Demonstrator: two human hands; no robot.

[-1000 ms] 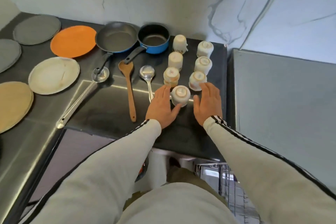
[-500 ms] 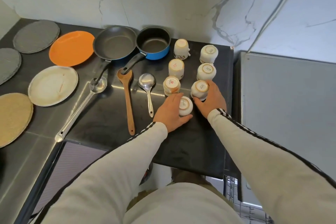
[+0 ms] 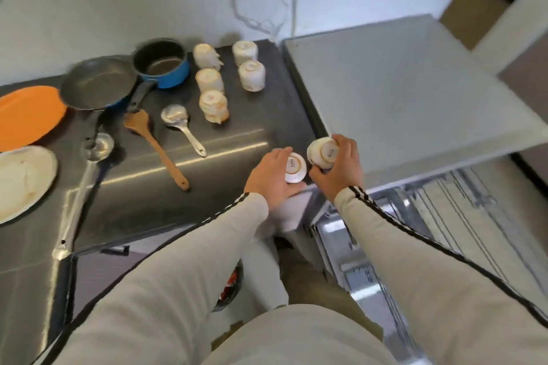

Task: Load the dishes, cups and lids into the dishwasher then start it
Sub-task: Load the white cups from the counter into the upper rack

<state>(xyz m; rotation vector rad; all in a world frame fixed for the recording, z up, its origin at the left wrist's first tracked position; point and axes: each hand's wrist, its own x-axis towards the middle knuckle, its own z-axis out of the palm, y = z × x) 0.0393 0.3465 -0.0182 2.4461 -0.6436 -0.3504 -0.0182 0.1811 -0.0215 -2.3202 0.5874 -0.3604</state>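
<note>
My left hand (image 3: 271, 179) grips inverted cup (image 3: 295, 168), my right hand (image 3: 341, 169) grips second cup (image 3: 321, 153), at table (image 3: 178, 204) 4 o'clock corner. Risk: cups just beside each other; knock chips rim, smooth glaze slips from grip.

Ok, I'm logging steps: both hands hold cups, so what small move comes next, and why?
Probably lower both into the open wire dishwasher rack: the left hand grips one upside-down white ceramic cup, the right hand a second white cup, right beside it.
</note>
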